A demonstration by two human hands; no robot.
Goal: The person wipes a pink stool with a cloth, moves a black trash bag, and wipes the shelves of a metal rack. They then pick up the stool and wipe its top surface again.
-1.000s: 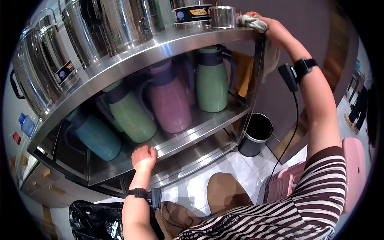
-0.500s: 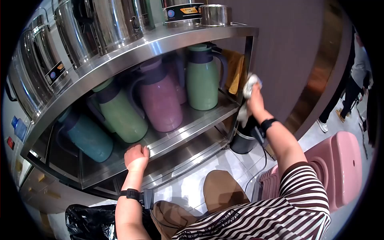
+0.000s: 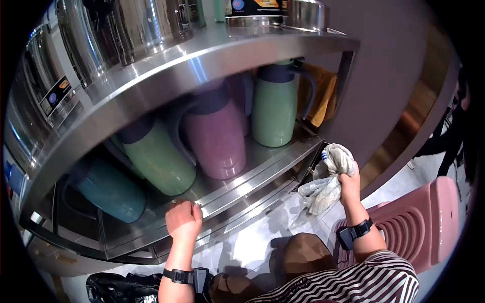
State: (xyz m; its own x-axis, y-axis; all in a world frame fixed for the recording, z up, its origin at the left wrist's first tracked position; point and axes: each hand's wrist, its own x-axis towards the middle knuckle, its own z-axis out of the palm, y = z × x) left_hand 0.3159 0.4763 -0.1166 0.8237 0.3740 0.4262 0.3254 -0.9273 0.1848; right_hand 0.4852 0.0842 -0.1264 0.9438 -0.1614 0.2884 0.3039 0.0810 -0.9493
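My right hand (image 3: 349, 188) grips a crumpled greyish-white cloth (image 3: 331, 177), which hangs loosely in front of the right end of the steel rack. My left hand (image 3: 183, 219) is closed, its fingers curled at the front edge of the lower shelf (image 3: 237, 189); the fingertips are hidden. Behind it on this shelf stand a teal thermos jug (image 3: 113, 194), a green thermos jug (image 3: 159, 159), a purple thermos jug (image 3: 217, 139) and another green jug (image 3: 274, 108) at the right. A further purple jug is partly hidden behind them.
Shiny steel canisters (image 3: 144, 30) stand on the upper shelf (image 3: 212, 58). A yellow-brown cloth (image 3: 323, 96) hangs at the rack's right end. A pink plastic stool (image 3: 439, 227) is at my right, a black plastic bag (image 3: 121, 288) below left. Another person's dark-clothed legs show at far right.
My right hand has moved down and toward me with the cloth, away from the rack's right post. My left hand stays at the shelf edge. The view has shifted closer to the rack.
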